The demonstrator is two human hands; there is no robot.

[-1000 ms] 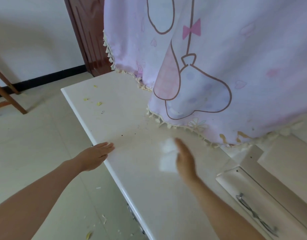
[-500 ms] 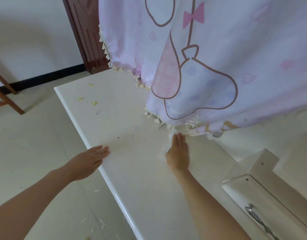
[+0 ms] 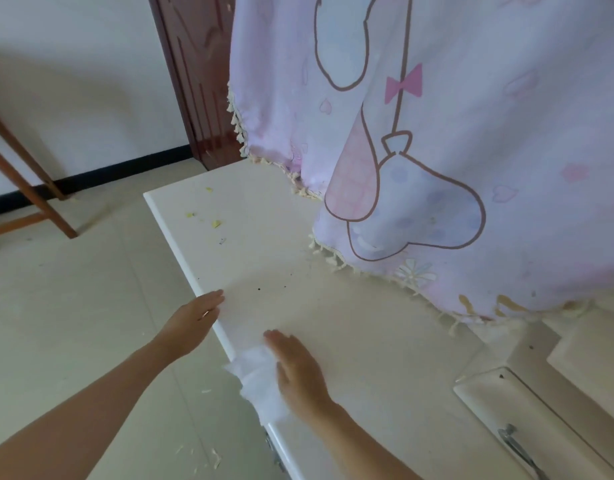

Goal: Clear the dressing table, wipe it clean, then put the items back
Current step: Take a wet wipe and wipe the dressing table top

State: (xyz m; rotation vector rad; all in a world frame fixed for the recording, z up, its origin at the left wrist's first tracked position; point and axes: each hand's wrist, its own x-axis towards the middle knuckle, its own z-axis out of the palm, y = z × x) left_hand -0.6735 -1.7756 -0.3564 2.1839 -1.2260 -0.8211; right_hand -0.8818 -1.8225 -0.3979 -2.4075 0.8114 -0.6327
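The white top of the dressing table [image 3: 350, 317] runs from the far left corner toward the lower right, and both hands are at its front edge. The right hand [image 3: 298, 372] lies flat with its fingers straight and together, pressing a crumpled white wipe [image 3: 257, 382] onto the tabletop right at the edge; part of the wipe sticks out from under the hand and hangs over the rim toward the floor. The left hand [image 3: 191, 323] is just beside it, further along the edge, also flat and relaxed, with its fingertips resting on the rim and holding nothing. Beyond the hands, small dark specks [image 3: 259, 289] dot the middle of the top, and a few yellow scraps [image 3: 216, 223] lie near the far left corner. A pink printed cloth [image 3: 471, 133] with a cream fringe hangs over the back of the table, its lower hem touching or nearly touching the surface. At the lower right stands a white drawer front [image 3: 485, 400] with a metal handle [image 3: 516, 445]. On the tiled floor [image 3: 73, 306] below the table edge lie pale scraps [image 3: 215, 459]. A dark brown door [image 3: 194, 64] stands behind the far corner, and a wooden frame [image 3: 31, 174] leans at the left.
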